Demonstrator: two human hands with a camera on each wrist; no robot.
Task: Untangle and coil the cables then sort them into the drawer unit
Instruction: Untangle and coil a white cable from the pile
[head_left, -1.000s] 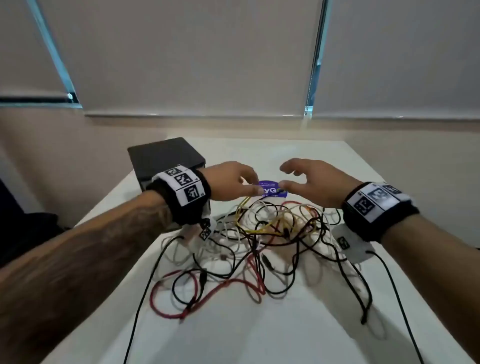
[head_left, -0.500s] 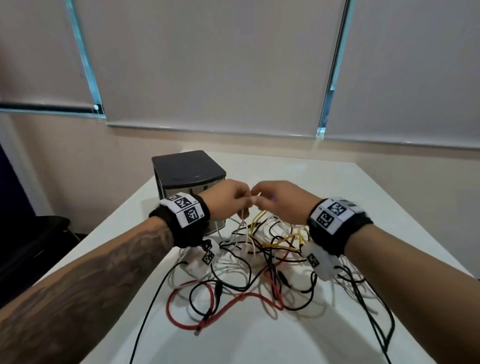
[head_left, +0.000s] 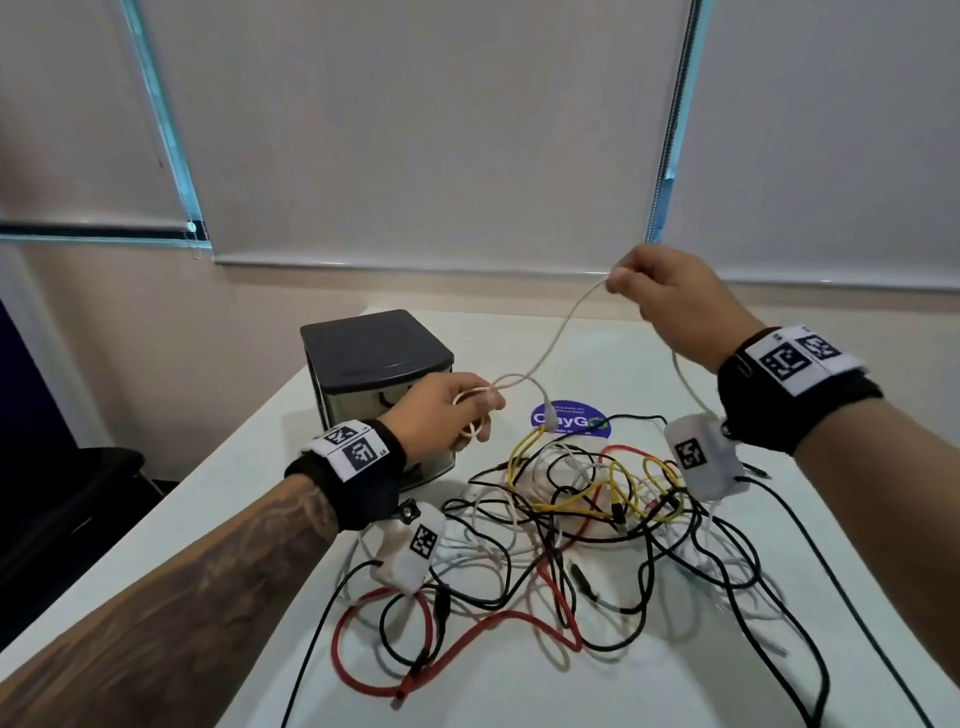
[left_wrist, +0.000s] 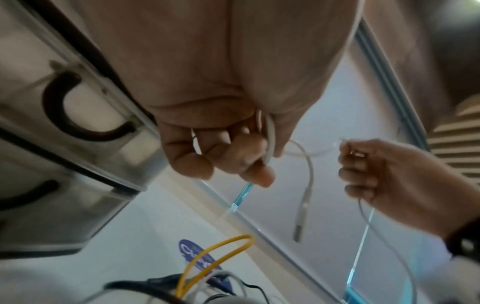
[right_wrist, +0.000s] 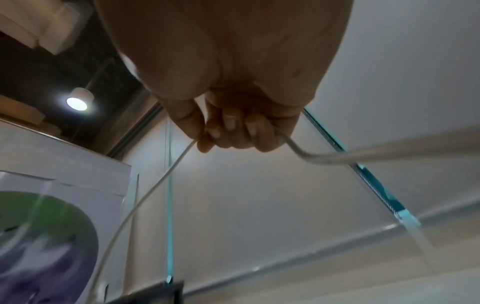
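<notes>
Left fingers (left_wrist: 259, 174): ours, curled round small loops of the white cable (head_left: 550, 343), a plug end dangling just past them. Left hand (head_left: 441, 410) low, in front of the drawer unit (head_left: 374, 358).

Right fingers (right_wrist: 233, 133): curled, pinching the same cable further along. Right hand (head_left: 670, 301) raised well above the desk (head_left: 519, 691), so that the span between our hands runs taut-ish, upward to the right; beyond our right hand the cable drops toward the tangle (head_left: 587, 514).

Tangle: black, red, yellow and white leads, crossing on the desk between our forearms. Not yet sorted.

Drawer unit: dark top, clear fronts, at the far left of the desk; drawers appear closed.

Sticker (head_left: 571, 421): round, blue, on the desk beyond the tangle.

Risks, as we judge them:
- The trailing white length may still be threaded through the tangle; a hard pull would tighten knots or drag the heap across the desk.
- The loops in our left hand are slack; easing that grip could spill the coil.
- The dangling plug could catch a yellow lead below.
</notes>
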